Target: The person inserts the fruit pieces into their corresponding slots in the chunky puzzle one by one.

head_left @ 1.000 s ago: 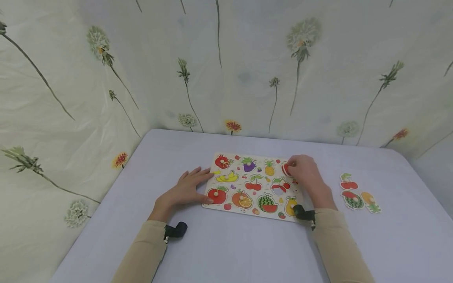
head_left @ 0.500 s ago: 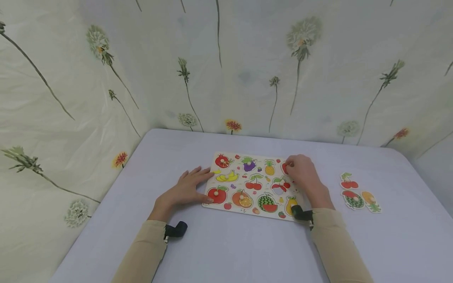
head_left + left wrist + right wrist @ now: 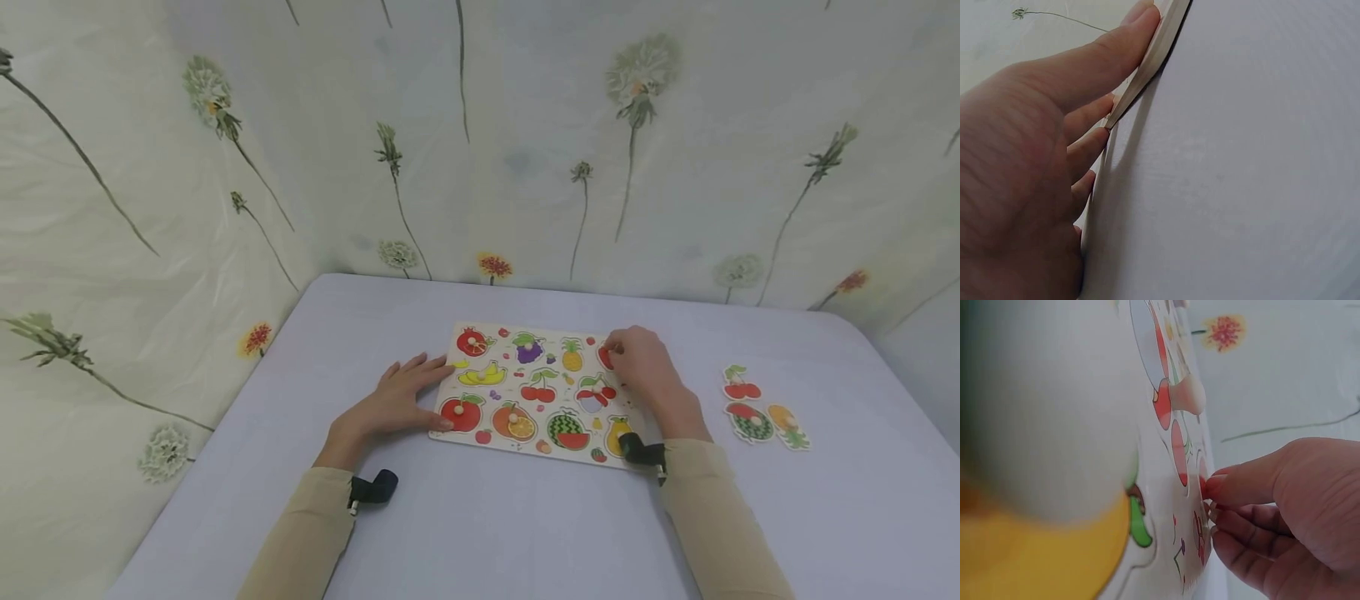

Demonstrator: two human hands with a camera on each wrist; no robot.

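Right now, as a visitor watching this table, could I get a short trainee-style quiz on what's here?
1. How many loose pieces lie on the table right of the puzzle board?
2. True or false: the right hand lies flat on the yellow bananas.
3. Which board edge does the left hand touch: (a) left, (b) right, (c) far?

Key:
1. Three: cherries, watermelon and an orange-and-green piece.
2. False: it pinches a red piece near the board's far right corner.
3. (a).

Close wrist views, board [image 3: 560, 399] seemingly shared
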